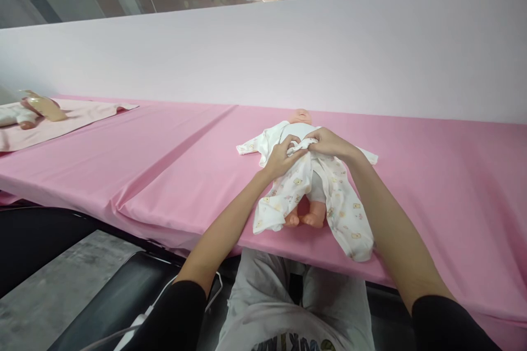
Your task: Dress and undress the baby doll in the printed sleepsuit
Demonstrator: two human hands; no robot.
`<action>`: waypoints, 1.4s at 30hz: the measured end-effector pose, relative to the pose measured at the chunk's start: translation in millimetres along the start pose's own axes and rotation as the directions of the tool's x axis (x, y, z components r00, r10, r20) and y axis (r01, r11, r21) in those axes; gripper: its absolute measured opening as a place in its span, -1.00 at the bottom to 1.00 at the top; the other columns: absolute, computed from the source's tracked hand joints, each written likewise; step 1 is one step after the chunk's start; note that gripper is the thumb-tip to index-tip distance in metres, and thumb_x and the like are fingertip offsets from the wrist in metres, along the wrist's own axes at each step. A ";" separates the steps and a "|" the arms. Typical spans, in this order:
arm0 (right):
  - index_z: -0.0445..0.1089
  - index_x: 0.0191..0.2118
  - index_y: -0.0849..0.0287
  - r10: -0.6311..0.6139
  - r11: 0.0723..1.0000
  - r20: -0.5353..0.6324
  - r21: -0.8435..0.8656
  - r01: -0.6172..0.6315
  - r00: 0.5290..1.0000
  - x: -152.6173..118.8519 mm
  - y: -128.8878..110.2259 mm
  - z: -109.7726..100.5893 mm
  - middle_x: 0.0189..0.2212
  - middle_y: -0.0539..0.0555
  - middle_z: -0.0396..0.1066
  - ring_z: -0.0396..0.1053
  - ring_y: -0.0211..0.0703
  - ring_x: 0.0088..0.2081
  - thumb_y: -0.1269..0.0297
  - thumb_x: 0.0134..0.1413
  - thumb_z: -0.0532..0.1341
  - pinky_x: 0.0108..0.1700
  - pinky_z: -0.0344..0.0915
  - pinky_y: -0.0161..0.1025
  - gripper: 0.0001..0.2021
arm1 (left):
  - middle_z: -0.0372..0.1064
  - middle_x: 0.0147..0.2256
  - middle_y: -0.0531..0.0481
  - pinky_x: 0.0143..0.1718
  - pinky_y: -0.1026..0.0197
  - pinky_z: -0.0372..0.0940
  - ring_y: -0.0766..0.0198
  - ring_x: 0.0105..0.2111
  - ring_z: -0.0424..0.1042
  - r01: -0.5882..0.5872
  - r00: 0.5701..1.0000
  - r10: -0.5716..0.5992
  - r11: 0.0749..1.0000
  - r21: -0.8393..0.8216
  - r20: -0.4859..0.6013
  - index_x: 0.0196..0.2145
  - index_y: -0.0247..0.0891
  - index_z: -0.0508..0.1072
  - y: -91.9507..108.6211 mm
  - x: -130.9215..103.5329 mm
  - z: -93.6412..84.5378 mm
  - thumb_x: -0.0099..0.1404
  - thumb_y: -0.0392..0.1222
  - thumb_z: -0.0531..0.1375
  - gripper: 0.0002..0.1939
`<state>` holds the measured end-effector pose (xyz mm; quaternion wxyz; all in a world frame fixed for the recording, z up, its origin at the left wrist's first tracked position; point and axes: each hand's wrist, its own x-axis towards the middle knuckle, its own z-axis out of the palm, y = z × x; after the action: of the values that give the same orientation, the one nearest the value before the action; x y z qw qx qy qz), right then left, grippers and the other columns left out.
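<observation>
A baby doll (pixel 313 214) lies on its back on the pink sheet (pixel 185 175), its head away from me and its bare feet toward me. White baby trousers (pixel 349 214) with small printed animals are spread over its lower body, the two legs hanging apart toward the table edge. My left hand (pixel 284 158) grips the waistband from the left. From the right, my right hand (pixel 327 142) has its fingers curled into the same waistband. A white baby top (pixel 269 140) lies around the doll's upper body with its sleeves out to the sides.
At the far left a second doll (pixel 20 116) lies on a light pink cloth (pixel 96 112) beside a yellowish bottle (pixel 47 107). A white partition (pixel 263 55) stands along the table's back. A black chair (pixel 119 301) is below the front edge.
</observation>
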<state>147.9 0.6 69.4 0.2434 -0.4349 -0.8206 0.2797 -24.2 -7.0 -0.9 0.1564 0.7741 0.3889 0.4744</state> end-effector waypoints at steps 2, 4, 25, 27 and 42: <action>0.36 -0.54 0.24 0.030 0.983 -0.019 0.182 -0.026 0.999 -0.6 3.0 -1.3 -0.60 -0.07 0.24 0.17 -0.32 -0.50 0.38 -0.19 0.16 -0.46 0.04 -0.36 -0.94 | 0.19 -0.53 0.16 -0.42 0.32 0.07 0.39 -0.51 0.16 0.014 0.998 -0.012 0.999 -0.043 0.059 -0.31 -0.25 0.33 0.7 2.6 -3.1 0.18 0.03 0.19 -0.72; 0.41 -0.45 0.24 0.053 0.912 -0.024 0.408 -0.039 0.998 0.2 6.4 0.7 -0.52 -0.04 0.35 0.28 -0.27 -0.41 0.36 -0.20 0.22 -0.39 0.15 -0.37 -0.91 | 0.18 -0.54 0.14 -0.40 0.31 0.07 0.38 -0.49 0.18 0.024 0.997 -0.014 0.992 -0.123 0.082 -0.43 -0.27 0.34 0.4 6.4 -5.9 0.18 0.03 0.18 -0.71; 0.44 -0.14 0.20 0.165 0.671 0.090 0.720 -0.179 0.982 6.8 14.6 20.9 -0.23 0.10 0.50 0.45 -0.12 -0.25 0.27 -0.06 0.32 -0.19 0.38 -0.25 -0.70 | 0.50 -0.22 -0.12 -0.14 0.14 0.32 0.15 -0.22 0.46 0.411 0.912 -0.282 0.612 -0.676 0.299 -0.18 -0.33 0.47 -14.7 9.8 -10.6 -0.03 -0.07 0.38 -0.54; 0.45 -0.13 0.17 0.111 0.733 0.161 0.653 -0.190 0.981 3.2 11.6 19.3 -0.21 0.08 0.50 0.44 -0.12 -0.23 0.26 -0.08 0.35 -0.20 0.38 -0.28 -0.68 | 0.49 -0.21 -0.14 -0.11 0.12 0.32 0.16 -0.22 0.47 0.373 0.921 -0.305 0.500 -0.781 0.244 -0.20 -0.34 0.46 -14.6 11.6 -8.8 0.01 -0.07 0.36 -0.58; 0.46 -0.23 0.14 0.059 0.831 0.229 0.529 -0.175 0.972 -1.3 11.2 9.0 -0.23 0.03 0.49 0.40 -0.11 -0.17 0.32 -0.28 0.43 -0.08 0.34 -0.23 -0.64 | 0.48 -0.14 -0.23 -0.08 0.07 0.34 0.07 -0.14 0.47 0.526 0.850 -0.289 0.467 -0.711 0.440 -0.10 -0.34 0.44 -12.0 8.1 -13.6 0.00 -0.05 0.36 -0.48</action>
<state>149.2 2.5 55.2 0.2546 -0.3665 -0.6990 0.5587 -39.3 5.2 3.5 0.6507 0.5518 0.2785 0.4411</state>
